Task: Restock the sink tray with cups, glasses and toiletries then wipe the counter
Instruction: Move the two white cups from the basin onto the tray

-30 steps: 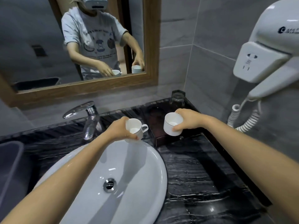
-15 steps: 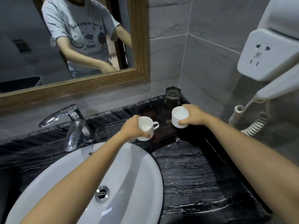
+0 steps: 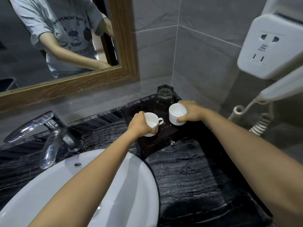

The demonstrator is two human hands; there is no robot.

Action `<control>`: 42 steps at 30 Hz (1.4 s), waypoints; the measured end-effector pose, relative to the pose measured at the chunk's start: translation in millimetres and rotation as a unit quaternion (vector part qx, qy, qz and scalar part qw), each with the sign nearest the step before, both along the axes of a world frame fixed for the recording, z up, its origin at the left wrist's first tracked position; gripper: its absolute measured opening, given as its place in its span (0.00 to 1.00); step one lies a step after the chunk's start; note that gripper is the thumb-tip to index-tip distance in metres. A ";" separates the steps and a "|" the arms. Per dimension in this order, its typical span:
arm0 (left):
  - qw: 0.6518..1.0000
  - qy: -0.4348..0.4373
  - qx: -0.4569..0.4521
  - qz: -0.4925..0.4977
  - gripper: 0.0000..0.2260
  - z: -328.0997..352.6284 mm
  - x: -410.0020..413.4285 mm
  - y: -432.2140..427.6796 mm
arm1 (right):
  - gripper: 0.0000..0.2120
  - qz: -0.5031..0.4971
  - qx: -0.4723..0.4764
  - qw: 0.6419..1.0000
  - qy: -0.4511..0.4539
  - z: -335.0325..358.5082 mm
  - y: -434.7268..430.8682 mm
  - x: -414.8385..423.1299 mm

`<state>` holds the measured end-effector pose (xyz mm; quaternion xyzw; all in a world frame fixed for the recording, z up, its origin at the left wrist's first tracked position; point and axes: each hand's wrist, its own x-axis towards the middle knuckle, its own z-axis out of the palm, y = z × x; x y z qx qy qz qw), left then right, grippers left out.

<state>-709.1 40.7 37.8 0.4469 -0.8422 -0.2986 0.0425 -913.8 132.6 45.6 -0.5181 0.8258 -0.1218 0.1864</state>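
A dark tray (image 3: pixel 165 141) sits in the back right corner of the black marble counter (image 3: pixel 188 174). My left hand (image 3: pixel 139 125) grips a white cup with a handle (image 3: pixel 153 123) at the tray's front left. My right hand (image 3: pixel 191 112) grips a second white cup (image 3: pixel 176 114) at the tray's right side. Both cups are upright, low over or on the tray; I cannot tell if they touch it. An upturned clear glass (image 3: pixel 164 95) stands at the tray's back, just behind the right cup.
A white basin (image 3: pixel 124 194) fills the lower left, with a chrome tap (image 3: pixel 49 133) behind it. A wood-framed mirror (image 3: pixel 124 46) hangs above. A wall hair dryer (image 3: pixel 275 54) with a coiled cord (image 3: pixel 259 125) hangs on the right wall.
Both hands have carried the cups forward from over the basin's edge to the tray and lowered them. My view has tilted down and closer to the corner.
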 end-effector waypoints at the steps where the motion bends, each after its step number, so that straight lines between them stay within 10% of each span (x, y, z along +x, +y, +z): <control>1: 1.000 -0.001 0.002 0.002 0.37 -1.2 -2.0 -0.8 | 0.32 0.004 0.003 1.000 0.003 -0.8 -1.4 -0.1; 19: 0.993 0.096 0.046 0.043 0.48 -21.8 -8.2 -3.3 | 0.47 -0.064 -0.058 0.993 -0.074 -24.5 -9.1 4.2; 27: 0.971 0.211 0.061 0.096 0.37 -38.8 -1.1 4.6 | 0.28 -0.353 -0.331 0.868 -0.112 -65.9 11.3 53.2; 42: 0.966 0.223 0.041 0.127 0.32 -46.3 -3.4 5.8 | 0.31 -0.305 -0.308 0.886 -0.164 -70.5 -9.2 45.6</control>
